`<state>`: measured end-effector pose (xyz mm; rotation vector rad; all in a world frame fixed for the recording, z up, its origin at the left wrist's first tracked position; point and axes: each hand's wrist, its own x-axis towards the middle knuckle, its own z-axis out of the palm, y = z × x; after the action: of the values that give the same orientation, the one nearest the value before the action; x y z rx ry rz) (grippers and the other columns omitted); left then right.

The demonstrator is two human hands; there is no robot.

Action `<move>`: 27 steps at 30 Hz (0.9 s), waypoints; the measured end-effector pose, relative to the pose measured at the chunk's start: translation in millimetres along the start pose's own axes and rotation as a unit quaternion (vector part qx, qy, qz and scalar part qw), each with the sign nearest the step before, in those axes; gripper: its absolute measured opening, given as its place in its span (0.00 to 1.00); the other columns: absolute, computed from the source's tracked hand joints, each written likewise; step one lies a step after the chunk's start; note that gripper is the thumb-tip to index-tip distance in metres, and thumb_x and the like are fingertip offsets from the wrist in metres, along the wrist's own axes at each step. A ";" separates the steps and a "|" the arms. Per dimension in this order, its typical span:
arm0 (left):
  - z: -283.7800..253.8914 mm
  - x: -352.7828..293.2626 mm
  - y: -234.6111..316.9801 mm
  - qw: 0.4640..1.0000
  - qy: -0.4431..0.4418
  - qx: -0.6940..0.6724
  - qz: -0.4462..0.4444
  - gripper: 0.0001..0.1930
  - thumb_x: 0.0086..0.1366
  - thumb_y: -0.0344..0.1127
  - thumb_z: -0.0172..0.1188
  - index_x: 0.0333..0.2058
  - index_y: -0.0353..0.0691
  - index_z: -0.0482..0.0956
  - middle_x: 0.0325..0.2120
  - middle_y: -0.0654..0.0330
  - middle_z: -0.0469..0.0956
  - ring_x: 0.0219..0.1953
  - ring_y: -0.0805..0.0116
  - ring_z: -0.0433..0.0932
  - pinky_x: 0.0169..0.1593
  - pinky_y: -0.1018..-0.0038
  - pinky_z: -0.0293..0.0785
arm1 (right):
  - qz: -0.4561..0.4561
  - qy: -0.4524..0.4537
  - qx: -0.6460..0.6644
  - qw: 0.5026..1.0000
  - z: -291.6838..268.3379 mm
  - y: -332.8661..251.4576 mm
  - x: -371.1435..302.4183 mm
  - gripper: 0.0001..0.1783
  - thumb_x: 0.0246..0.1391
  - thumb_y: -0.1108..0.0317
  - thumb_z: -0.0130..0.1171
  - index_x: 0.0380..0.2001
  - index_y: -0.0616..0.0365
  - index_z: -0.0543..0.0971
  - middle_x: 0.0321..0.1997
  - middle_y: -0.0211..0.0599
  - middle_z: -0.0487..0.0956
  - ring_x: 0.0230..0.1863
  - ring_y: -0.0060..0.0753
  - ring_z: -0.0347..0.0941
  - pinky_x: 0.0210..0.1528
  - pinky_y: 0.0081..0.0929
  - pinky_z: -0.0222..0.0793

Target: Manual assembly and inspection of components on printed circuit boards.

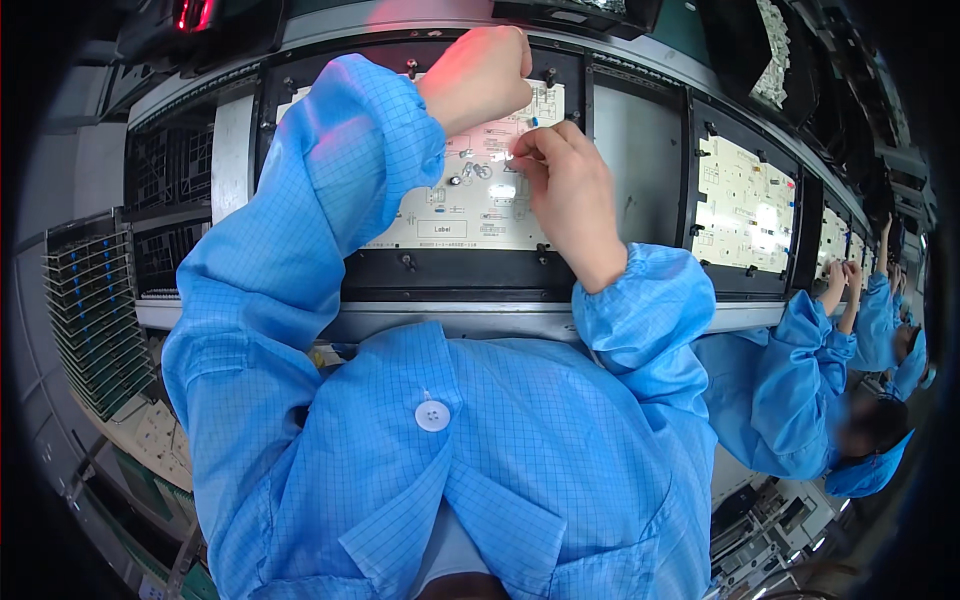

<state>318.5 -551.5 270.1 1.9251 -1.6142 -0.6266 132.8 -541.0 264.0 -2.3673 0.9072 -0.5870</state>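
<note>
A cream printed circuit board [405,228] lies in a black carrier frame [460,268] in front of me. My right hand [575,195] is over the board's right half, thumb and index finger pinched close above its surface. Whatever is between those fingertips is too small to name. Just left of them, several small silvery, round components [482,171] stand on the board, beside a dark one [455,181]. My left hand [482,78] is curled closed over the board's far part, lit red, its fingertips hidden. A small blue component [535,121] sits between my two hands.
A metal rail [450,320] runs along the near side of the line. To the right, another board [745,205] sits in its own frame, and a co-worker's hands [845,278] work farther along. A rack of stacked boards [100,310] stands at left. Black equipment [580,12] lines the far side.
</note>
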 end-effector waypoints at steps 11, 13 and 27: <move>-11.7 12.9 19.6 0.993 -0.088 0.025 -0.075 0.10 0.53 0.25 0.59 0.36 0.33 0.76 0.25 0.58 0.77 0.26 0.69 0.77 0.30 0.70 0.74 | 0.025 0.070 0.073 0.995 -2.0 9.3 -6.9 0.05 0.53 0.81 0.59 0.34 0.64 0.76 0.34 0.47 0.79 0.35 0.52 0.76 0.37 0.39 0.71; -11.3 14.7 17.4 0.991 -0.099 0.029 -0.089 0.10 0.53 0.25 0.59 0.36 0.33 0.76 0.25 0.58 0.77 0.25 0.70 0.77 0.29 0.70 0.73 | 0.038 0.123 0.083 0.988 -6.7 7.4 -6.7 0.04 0.56 0.82 0.58 0.34 0.64 0.75 0.31 0.46 0.78 0.31 0.48 0.76 0.34 0.34 0.71; -13.8 22.9 19.9 0.995 -0.080 0.047 -0.043 0.09 0.44 0.30 0.58 0.19 0.27 0.80 0.18 0.37 0.76 0.24 0.46 0.81 0.32 0.58 0.75 | 0.084 0.206 0.106 0.969 -11.4 23.9 -2.2 0.02 0.60 0.78 0.58 0.35 0.64 0.76 0.27 0.40 0.77 0.27 0.33 0.72 0.31 0.28 0.69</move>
<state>317.0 -575.1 293.5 2.0670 -1.6932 -0.7694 113.6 -558.2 257.6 -1.9857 1.1448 -1.0731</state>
